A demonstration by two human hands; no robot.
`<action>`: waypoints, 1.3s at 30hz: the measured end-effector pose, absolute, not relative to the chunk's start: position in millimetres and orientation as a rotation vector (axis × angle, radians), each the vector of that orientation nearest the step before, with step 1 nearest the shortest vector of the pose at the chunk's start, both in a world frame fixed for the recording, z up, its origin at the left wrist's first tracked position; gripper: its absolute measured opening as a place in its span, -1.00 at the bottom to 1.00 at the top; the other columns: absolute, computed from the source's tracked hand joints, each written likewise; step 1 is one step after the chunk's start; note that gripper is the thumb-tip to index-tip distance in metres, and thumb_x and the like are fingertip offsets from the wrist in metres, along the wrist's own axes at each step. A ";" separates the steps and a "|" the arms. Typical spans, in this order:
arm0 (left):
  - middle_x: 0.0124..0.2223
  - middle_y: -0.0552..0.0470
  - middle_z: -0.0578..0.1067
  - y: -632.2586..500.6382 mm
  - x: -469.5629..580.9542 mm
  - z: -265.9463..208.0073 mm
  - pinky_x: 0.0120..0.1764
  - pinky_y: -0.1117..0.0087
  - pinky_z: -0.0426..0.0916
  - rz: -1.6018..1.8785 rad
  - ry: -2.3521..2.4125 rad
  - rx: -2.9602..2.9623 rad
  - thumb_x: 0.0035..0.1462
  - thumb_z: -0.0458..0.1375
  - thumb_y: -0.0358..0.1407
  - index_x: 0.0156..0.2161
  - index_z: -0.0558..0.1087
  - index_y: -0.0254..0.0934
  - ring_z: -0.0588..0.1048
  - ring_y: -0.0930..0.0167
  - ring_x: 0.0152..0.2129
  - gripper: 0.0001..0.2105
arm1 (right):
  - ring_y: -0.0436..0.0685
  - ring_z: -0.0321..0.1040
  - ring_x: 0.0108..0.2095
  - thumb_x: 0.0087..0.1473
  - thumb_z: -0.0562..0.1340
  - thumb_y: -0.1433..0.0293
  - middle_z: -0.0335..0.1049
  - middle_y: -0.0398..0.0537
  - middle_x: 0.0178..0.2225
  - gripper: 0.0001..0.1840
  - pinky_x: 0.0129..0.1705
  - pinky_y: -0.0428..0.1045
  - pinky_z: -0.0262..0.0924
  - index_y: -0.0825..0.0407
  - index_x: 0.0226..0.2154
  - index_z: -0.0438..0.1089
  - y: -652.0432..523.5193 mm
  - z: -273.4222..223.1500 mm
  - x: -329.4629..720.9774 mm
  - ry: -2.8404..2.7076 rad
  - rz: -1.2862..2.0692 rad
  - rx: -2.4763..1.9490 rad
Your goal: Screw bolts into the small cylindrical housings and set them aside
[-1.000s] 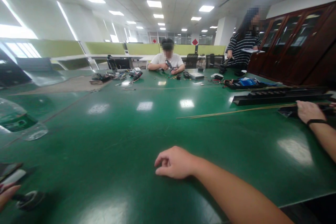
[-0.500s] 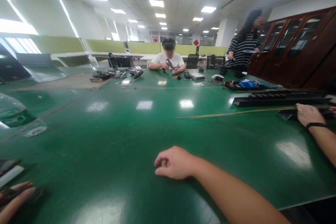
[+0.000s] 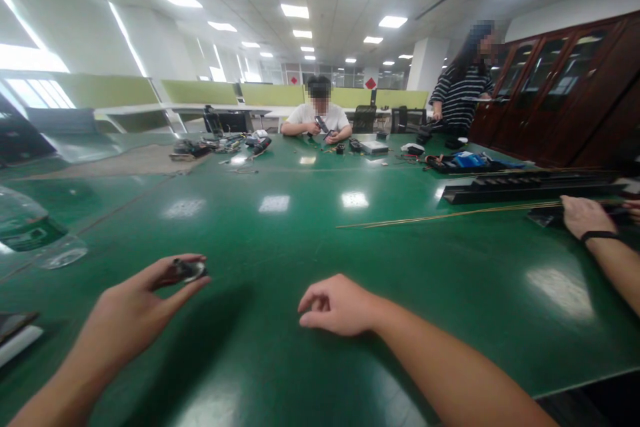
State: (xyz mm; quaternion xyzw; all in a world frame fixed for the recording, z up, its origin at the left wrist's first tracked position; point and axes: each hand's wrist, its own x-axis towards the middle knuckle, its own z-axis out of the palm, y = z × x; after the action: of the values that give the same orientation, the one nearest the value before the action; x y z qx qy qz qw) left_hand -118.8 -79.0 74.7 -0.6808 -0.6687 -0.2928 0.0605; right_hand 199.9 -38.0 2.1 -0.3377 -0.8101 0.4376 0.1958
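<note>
My left hand [image 3: 135, 303] is raised over the green table, its thumb and fingers closed around a small dark object with a silvery rounded face [image 3: 194, 271]. What kind of object it is I cannot make out. To the right, my right hand [image 3: 340, 305] rests on the tabletop with its fingers loosely curled. A gap shows between thumb and forefinger, and nothing is visible in it. The green table [image 3: 260, 360] lies under both hands.
A clear plastic bottle [image 3: 35, 227] lies at the left, above a dark flat item [image 3: 17, 327]. Another person's hand [image 3: 587, 217] at right is by thin yellowish rods [image 3: 450, 215] and a black metal channel [image 3: 525, 190]. Across sits a person [image 3: 320, 117] among tools; another stands [image 3: 463, 97].
My left hand has come in from the lower left edge, carrying the small dark object over the table. My right hand stays nearly in place, still loosely curled.
</note>
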 end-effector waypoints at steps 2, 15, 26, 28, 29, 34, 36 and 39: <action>-0.25 0.11 0.62 -53.3 -90.3 73.4 -0.18 0.30 0.50 -0.921 -1.993 -2.283 0.05 0.22 0.07 -0.09 0.50 -0.18 0.59 0.33 -0.32 -0.57 | -0.05 0.29 -0.48 0.09 0.33 0.26 0.44 -0.16 -0.45 -0.74 -0.42 -0.15 0.15 0.07 -0.20 0.53 -31.6 1.7 202.6 -2.160 1.194 -1.003; -0.22 0.05 0.53 -18.9 7.9 -2.1 -0.17 0.41 0.39 -1.196 -1.513 -3.002 0.11 0.22 -0.35 -0.22 0.46 -0.21 0.51 0.41 -0.27 -0.89 | -0.04 0.24 -0.52 -0.06 0.23 0.49 0.31 -0.25 -0.54 -0.91 -0.48 -0.15 0.04 0.01 -0.44 0.29 -15.9 -15.0 208.4 -2.130 0.863 -1.113; -0.17 0.10 0.56 -18.3 5.7 -6.7 -0.12 0.43 0.39 -1.368 -1.589 -2.953 0.06 0.28 -0.35 -0.16 0.47 -0.16 0.53 0.43 -0.22 -0.79 | -0.06 0.23 -0.57 -0.09 0.26 0.52 0.27 -0.28 -0.56 -0.82 -0.51 -0.16 0.10 -0.01 -0.41 0.26 -24.2 -15.6 208.7 -1.983 1.139 -1.045; -0.16 0.10 0.56 -19.5 5.8 -5.5 -0.11 0.43 0.38 -1.385 -1.567 -2.965 0.06 0.27 -0.37 -0.18 0.46 -0.17 0.53 0.43 -0.21 -0.81 | -0.06 0.23 -0.56 -0.09 0.26 0.52 0.28 -0.28 -0.55 -0.82 -0.50 -0.16 0.12 -0.01 -0.40 0.27 -25.0 -15.1 208.9 -1.975 1.159 -1.036; -0.15 0.10 0.56 -20.0 6.0 -4.7 -0.11 0.42 0.38 -1.389 -1.562 -2.973 0.06 0.27 -0.38 -0.18 0.46 -0.17 0.53 0.42 -0.20 -0.81 | -0.05 0.23 -0.56 -0.08 0.27 0.52 0.28 -0.28 -0.55 -0.82 -0.49 -0.16 0.12 -0.01 -0.40 0.27 -25.2 -14.9 209.0 -1.972 1.166 -1.032; -0.15 0.08 0.55 -20.5 7.7 -3.0 -0.10 0.41 0.38 -1.427 -1.553 -2.980 0.06 0.26 -0.39 -0.20 0.46 -0.19 0.52 0.42 -0.19 -0.82 | -0.05 0.23 -0.55 -0.07 0.27 0.51 0.28 -0.27 -0.54 -0.83 -0.47 -0.15 0.13 0.00 -0.39 0.28 -25.6 -14.5 209.3 -1.971 1.178 -1.039; -0.15 0.08 0.55 -20.4 8.2 -3.4 -0.10 0.41 0.38 -1.444 -1.556 -2.978 0.06 0.26 -0.40 -0.20 0.46 -0.19 0.52 0.42 -0.19 -0.82 | -0.05 0.23 -0.55 -0.08 0.27 0.52 0.28 -0.27 -0.54 -0.83 -0.48 -0.15 0.12 0.00 -0.39 0.28 -25.9 -14.7 209.1 -1.974 1.179 -1.051; -0.16 0.08 0.55 -21.2 9.0 -3.1 -0.11 0.41 0.38 -1.451 -1.563 -2.987 0.06 0.26 -0.40 -0.18 0.46 -0.19 0.52 0.42 -0.21 -0.81 | -0.05 0.23 -0.55 -0.07 0.27 0.51 0.28 -0.27 -0.55 -0.84 -0.47 -0.15 0.12 0.00 -0.39 0.30 -26.8 -14.3 208.5 -1.977 1.167 -1.059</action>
State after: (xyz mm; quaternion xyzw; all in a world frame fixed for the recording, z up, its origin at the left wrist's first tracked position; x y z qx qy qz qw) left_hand 9.0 -21.2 -3.1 -0.7856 -0.4110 -0.3816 -0.2614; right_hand 208.5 -26.8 -14.3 -0.3995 -0.7454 0.4400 0.3021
